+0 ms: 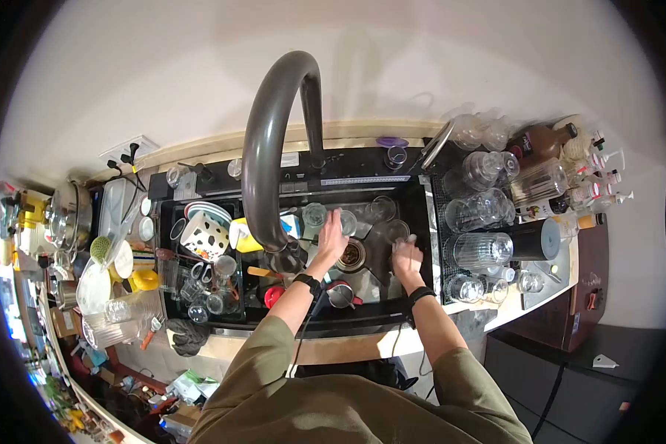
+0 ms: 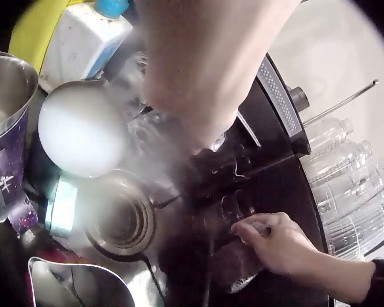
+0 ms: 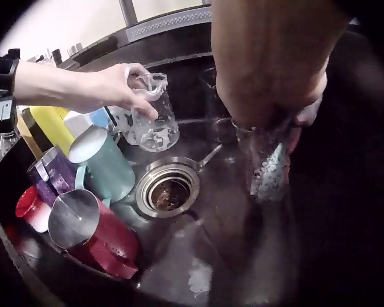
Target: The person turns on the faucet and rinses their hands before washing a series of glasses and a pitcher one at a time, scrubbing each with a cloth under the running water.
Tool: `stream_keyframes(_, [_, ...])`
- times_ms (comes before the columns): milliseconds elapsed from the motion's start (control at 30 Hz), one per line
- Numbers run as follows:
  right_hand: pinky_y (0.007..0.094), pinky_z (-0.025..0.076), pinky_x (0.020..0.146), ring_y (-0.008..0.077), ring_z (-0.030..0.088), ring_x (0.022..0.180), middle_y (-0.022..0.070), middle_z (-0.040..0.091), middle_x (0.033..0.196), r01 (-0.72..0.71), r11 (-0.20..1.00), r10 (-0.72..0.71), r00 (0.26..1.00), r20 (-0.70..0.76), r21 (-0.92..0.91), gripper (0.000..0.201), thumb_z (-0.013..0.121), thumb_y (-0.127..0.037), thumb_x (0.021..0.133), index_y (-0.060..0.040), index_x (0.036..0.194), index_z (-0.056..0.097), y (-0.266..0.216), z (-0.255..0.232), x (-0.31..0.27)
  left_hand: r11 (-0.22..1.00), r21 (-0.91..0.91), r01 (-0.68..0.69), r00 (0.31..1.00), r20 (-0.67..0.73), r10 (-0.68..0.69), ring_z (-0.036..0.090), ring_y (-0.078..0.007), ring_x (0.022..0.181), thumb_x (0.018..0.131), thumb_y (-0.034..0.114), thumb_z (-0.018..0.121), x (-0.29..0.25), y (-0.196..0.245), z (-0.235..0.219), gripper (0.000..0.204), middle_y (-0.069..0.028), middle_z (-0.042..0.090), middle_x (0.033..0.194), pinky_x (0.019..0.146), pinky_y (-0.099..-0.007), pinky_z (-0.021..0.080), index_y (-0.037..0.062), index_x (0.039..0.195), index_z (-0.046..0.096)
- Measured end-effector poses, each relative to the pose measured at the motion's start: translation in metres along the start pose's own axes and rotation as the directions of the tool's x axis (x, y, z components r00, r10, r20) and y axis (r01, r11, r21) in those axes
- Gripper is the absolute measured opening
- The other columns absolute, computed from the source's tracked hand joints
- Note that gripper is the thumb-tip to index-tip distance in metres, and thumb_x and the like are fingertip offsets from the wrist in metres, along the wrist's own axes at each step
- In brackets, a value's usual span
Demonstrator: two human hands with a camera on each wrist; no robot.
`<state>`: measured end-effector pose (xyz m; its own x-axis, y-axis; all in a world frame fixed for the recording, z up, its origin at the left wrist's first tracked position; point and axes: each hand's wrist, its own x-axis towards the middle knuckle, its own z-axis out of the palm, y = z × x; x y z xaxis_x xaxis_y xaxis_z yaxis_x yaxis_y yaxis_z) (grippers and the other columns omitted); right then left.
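Observation:
My left hand (image 1: 331, 240) reaches over the left side of the drain and grips a clear glass (image 3: 157, 121) near its rim, thumb against the outside. White suds cling to this glass. To the right of the drain, my right hand (image 1: 407, 259) holds a second clear glass (image 3: 264, 169) by its upper part, with foam on its wall. Behind the hands, more clear glasses (image 1: 381, 209) stand in the sink. Left of the drain (image 3: 169, 192) are a teal pitcher (image 3: 105, 166), a red metal pitcher (image 3: 99, 236) and a purple one (image 3: 51, 173).
A tall dark faucet (image 1: 263, 148) arches over the sink's left part. Washed dishes and glasses fill a basin (image 1: 200, 318) at left. On the right, a drying rack (image 1: 438, 244) holds several upturned glasses. A white bottle with a blue cap (image 2: 83, 45) stands behind the pitchers.

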<state>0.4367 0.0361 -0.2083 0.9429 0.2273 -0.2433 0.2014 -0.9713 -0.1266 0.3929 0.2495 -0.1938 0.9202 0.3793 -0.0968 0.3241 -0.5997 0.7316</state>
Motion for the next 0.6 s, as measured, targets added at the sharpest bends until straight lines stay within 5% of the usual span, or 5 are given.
stream_keyframes(167, [0.0454,0.052,0.067,0.0361,0.063,0.079,0.0205,0.054,0.102,0.011,0.998,-0.012,1.0,0.009,0.06,0.029,0.065,-0.036,0.079,-0.0092,0.091,0.062,-0.007,-0.009,-0.003,0.988,0.141,-0.062,0.996,0.071,0.052,0.048,-0.04,0.111,0.062,-0.007,0.07,0.001,0.002,-0.005,0.075,-0.021,0.04,0.125,0.091,-0.043,0.047,0.0,0.129,0.036])
stream_keyframes(267, [0.0444,0.053,0.068,0.0357,0.063,0.079,0.0193,0.055,0.101,0.054,0.995,-0.048,0.996,-0.079,0.079,0.031,0.068,-0.036,0.076,-0.0088,0.089,0.065,-0.013,-0.013,-0.01,0.956,0.222,-0.192,0.979,-0.021,0.202,0.044,-0.0386,0.115,0.061,-0.008,0.069,-0.009,0.011,-0.011,0.076,-0.0207,0.039,0.125,0.093,-0.0426,0.045,0.0005,0.13,0.037])
stream_keyframes(400, [0.0435,0.053,0.07,0.0353,0.064,0.08,0.0175,0.059,0.097,0.04,0.997,-0.038,0.999,-0.03,0.067,0.031,0.068,-0.037,0.074,-0.0086,0.086,0.067,-0.021,-0.017,-0.009,0.927,0.328,-0.184,0.976,-0.049,0.211,0.039,-0.0387,0.118,0.062,0.0,0.071,-0.036,0.039,-0.029,0.074,-0.0211,0.036,0.127,0.098,-0.0453,0.037,0.0004,0.129,0.039])
stream_keyframes(600, [0.0455,0.053,0.068,0.0362,0.064,0.075,0.0182,0.059,0.097,0.121,0.991,-0.118,0.991,-0.057,0.059,0.028,0.069,-0.036,0.071,-0.0089,0.081,0.068,-0.007,-0.013,-0.013,0.979,0.091,-0.181,0.971,0.175,0.163,0.045,-0.0373,0.111,0.071,0.011,0.071,-0.08,0.047,-0.015,0.05,-0.0203,0.042,0.119,0.094,-0.0432,0.041,-0.003,0.114,0.051])
